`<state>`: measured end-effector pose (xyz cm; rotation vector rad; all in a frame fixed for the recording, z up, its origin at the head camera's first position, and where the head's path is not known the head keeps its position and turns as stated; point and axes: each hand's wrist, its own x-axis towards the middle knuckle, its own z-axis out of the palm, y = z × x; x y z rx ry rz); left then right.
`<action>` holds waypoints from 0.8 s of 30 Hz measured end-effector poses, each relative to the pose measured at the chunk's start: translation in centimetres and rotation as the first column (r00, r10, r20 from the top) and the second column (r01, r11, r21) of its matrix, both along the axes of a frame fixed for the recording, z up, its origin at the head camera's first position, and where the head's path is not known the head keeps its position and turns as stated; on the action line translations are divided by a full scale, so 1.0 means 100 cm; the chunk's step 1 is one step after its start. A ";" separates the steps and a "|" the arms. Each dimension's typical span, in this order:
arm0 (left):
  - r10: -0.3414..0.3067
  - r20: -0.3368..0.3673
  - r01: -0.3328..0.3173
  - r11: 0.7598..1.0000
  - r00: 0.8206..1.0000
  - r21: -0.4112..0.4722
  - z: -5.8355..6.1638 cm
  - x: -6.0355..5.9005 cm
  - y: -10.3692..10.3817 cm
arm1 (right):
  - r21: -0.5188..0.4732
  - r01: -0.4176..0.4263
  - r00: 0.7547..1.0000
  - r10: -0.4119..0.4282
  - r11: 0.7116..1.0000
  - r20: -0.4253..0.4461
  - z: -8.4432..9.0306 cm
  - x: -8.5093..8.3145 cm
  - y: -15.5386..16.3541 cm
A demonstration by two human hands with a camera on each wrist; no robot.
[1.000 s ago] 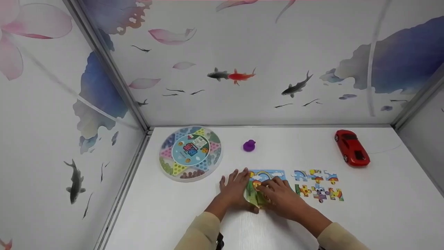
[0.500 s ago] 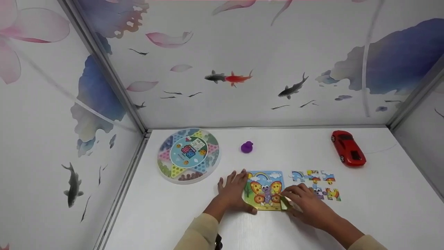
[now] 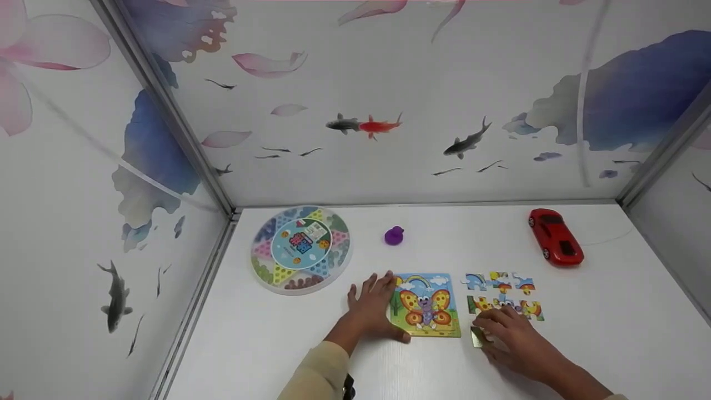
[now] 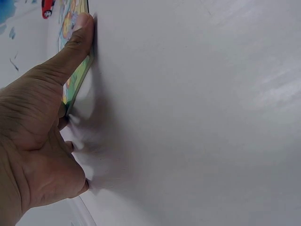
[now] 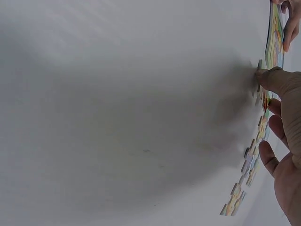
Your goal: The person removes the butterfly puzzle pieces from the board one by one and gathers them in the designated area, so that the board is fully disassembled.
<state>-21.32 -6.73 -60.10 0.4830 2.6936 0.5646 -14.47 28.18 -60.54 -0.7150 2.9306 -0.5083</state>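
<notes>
My left hand (image 3: 371, 308) lies spread along the left side of a square butterfly jigsaw puzzle (image 3: 425, 311). Its fingers touch the upper left corner and its thumb (image 4: 77, 37) rests at the near edge. To the right of the puzzle, my right hand (image 3: 516, 340) pinches a small green-yellow puzzle piece (image 3: 476, 336), tilted, between thumb and fingers. Just beyond that hand, loose puzzle pieces (image 3: 475, 282) lie in two rows; the hand covers part of the nearer row. The right wrist view shows the right thumb (image 5: 273, 79) against the held piece.
A round Chinese checkers set (image 3: 301, 250) lies at the back left. Behind the puzzle stands a small purple duck (image 3: 394, 235). At the back right is a red toy car (image 3: 555, 238). Printed walls enclose the white table (image 3: 422, 366) at the back and sides.
My right hand has moved off the puzzle to the right, carrying a piece, and the butterfly picture has come into view. The left hand has stayed at the puzzle's left side.
</notes>
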 end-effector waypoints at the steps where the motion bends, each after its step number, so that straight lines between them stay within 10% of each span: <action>1: -0.001 0.001 0.001 1.000 1.000 -0.001 0.000 0.000 0.000 | 0.001 0.000 1.000 0.000 1.000 0.009 0.000 0.000 0.001; 24: -0.007 0.012 0.007 1.000 1.000 -0.025 0.001 -0.002 0.001 | -0.003 0.010 0.996 -0.010 1.000 0.083 0.003 0.001 0.006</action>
